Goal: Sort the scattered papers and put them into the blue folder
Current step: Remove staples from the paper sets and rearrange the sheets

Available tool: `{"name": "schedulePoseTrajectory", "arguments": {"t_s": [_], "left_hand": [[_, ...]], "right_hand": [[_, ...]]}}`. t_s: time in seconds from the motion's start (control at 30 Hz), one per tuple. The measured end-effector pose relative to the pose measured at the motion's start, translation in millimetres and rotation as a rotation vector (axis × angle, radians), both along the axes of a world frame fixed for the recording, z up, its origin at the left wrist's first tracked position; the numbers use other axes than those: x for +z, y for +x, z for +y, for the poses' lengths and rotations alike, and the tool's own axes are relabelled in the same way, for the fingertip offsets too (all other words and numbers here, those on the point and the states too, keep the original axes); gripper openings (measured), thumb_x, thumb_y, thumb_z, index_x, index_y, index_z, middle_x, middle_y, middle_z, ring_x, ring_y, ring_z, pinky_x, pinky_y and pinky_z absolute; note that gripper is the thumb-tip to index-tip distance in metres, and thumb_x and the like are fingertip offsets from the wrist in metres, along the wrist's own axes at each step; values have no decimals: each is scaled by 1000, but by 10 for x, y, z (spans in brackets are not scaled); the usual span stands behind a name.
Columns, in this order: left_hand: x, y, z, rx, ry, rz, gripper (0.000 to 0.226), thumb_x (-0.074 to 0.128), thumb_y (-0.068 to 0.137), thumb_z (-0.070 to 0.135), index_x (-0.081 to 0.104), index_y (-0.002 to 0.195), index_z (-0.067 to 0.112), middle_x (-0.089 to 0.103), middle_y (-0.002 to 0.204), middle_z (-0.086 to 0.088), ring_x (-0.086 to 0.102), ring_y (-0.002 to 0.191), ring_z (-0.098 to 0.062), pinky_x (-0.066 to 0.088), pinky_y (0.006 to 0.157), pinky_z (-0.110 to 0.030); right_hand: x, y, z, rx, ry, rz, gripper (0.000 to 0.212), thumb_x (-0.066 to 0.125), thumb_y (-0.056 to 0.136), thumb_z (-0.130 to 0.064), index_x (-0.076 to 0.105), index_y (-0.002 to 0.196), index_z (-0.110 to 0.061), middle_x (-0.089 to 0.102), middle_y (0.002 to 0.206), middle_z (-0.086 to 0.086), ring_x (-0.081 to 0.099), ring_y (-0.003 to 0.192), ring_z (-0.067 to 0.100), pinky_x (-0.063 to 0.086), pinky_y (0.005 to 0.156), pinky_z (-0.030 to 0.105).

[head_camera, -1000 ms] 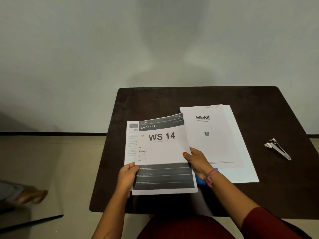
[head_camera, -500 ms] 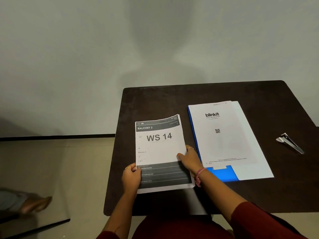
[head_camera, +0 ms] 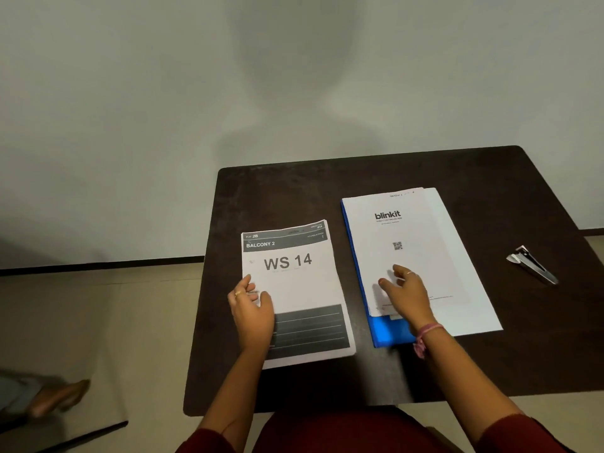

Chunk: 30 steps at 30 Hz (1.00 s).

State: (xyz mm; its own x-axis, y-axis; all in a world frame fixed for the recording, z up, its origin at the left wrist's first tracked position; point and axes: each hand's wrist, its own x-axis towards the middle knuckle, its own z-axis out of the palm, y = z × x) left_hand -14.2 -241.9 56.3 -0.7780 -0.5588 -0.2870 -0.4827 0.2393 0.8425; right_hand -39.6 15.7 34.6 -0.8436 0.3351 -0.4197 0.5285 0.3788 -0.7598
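Note:
A squared-up stack of papers topped by a "WS 14" sheet (head_camera: 294, 282) lies flat on the dark table (head_camera: 408, 171). My left hand (head_camera: 253, 313) rests on the stack's left edge, fingers apart. To the right lies the blue folder (head_camera: 387, 331), mostly covered by a "blinkit" sheet (head_camera: 395, 237) and a larger white sheet (head_camera: 464, 289) under it. My right hand (head_camera: 405, 292) hovers over the lower part of the blinkit sheet, fingers spread, holding nothing.
A metal staple remover (head_camera: 531, 264) lies near the table's right edge. A pale wall stands behind the table. On the floor at the left a person's bare foot (head_camera: 55, 398) shows beside a dark mat.
The WS 14 stack went from held and fanned to squared and laid flat. My right hand let it go and moved right over the blinkit sheet; my left hand slid up its left edge.

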Motion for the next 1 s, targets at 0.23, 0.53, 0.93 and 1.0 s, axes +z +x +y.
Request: {"name": "schedulePoseTrajectory", "arguments": {"t_s": [0.23, 0.53, 0.93, 1.0], "left_hand": [[4, -181, 709, -58, 159, -9, 43, 55, 93, 5, 44, 135, 12, 49, 130, -5, 47, 105, -12, 45, 86, -25], [-80, -283, 1601, -309, 262, -243, 60, 55, 91, 3, 29, 145, 3, 44, 144, -12, 47, 125, -24, 37, 96, -25], [-175, -475, 1972, -281, -10, -329, 15, 55, 85, 4, 53, 71, 10, 55, 71, -3, 51, 73, -22, 36, 60, -26], [-201, -474, 2004, -267, -35, -316, 6, 55, 85, 5, 57, 79, 5, 59, 79, -8, 53, 78, -26, 40, 67, -28]], "right_hand": [[-78, -28, 869, -114, 34, -49, 54, 63, 89, -18, 44, 138, -9, 45, 141, 12, 44, 127, 30, 38, 107, 44], [-104, -290, 1446, -10, 159, -135, 57, 65, 86, -22, 44, 138, -9, 39, 141, 16, 43, 127, 34, 37, 108, 45], [-126, -542, 1572, 34, 20, -132, 54, 63, 87, -31, 46, 132, -7, 53, 129, 12, 54, 113, 26, 42, 88, 28], [-122, -574, 1593, 31, 2, -149, 54, 62, 87, -34, 47, 131, -8, 53, 131, 11, 53, 116, 27, 43, 93, 32]]}}
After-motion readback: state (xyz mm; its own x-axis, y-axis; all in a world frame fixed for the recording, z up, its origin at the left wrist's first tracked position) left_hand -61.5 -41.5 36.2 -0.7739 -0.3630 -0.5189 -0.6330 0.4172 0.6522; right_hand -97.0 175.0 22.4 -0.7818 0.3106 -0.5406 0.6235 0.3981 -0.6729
